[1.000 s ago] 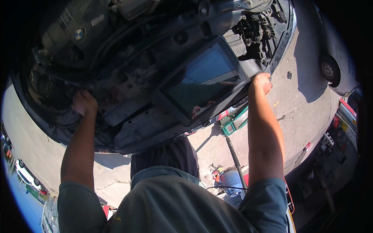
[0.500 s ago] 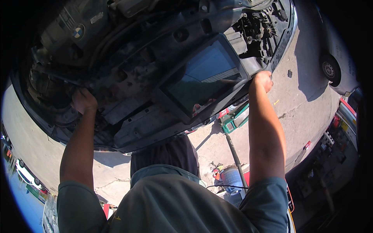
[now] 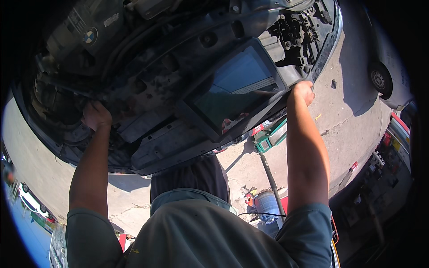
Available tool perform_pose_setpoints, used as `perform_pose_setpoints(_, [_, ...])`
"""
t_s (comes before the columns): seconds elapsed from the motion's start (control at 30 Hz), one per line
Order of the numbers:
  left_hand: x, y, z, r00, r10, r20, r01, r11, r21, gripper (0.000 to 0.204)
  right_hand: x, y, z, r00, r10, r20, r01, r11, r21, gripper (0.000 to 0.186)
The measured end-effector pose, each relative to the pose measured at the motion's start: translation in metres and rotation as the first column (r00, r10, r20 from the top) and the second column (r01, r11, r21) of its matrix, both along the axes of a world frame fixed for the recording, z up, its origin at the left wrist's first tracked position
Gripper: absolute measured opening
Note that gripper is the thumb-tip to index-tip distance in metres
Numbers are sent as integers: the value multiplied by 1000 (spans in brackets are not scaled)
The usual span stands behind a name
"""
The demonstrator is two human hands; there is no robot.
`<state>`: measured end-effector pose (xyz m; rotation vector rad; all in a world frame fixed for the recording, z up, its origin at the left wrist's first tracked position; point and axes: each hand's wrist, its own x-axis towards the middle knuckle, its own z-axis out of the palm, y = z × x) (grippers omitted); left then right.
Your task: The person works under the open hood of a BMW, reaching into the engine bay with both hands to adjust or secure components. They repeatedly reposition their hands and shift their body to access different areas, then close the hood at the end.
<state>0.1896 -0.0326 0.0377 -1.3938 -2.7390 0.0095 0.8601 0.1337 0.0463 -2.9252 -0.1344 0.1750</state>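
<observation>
An open engine bay [image 3: 147,85] of a car fills the upper part of the head view. My left hand [image 3: 97,117] reaches into its left side, fingers curled down among dark parts; what they grip is hidden. At the car's front edge on the right, my right hand [image 3: 304,93] is closed, its fingers bent over beside the headlight area; I cannot make out what is in them. Between my hands a black-framed tablet-like screen [image 3: 243,82] lies tilted on the front panel, its glass reflecting sky and a roof. The screen's right corner is close to my right hand.
Below the bumper stands a green floor jack [image 3: 263,142] with a long handle [image 3: 271,178]. A blue water jug [image 3: 267,206] is on the concrete ground [image 3: 339,120] near my right elbow. Another vehicle's wheel [image 3: 379,79] shows at the right, a white car [image 3: 31,201] far left.
</observation>
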Motion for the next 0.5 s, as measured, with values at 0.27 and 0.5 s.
perform_pose_setpoints(0.27, [-3,-1,0,1000,-1,2,1,1000,-15,51,0,-1,0,1000,21,-10,-21,1000,-17,67])
perform_pose_setpoints(0.5, [-2,-1,1,1000,10,9,-10,999,-37,51,-5,1,2,1000,-14,-2,14,1000,2,67])
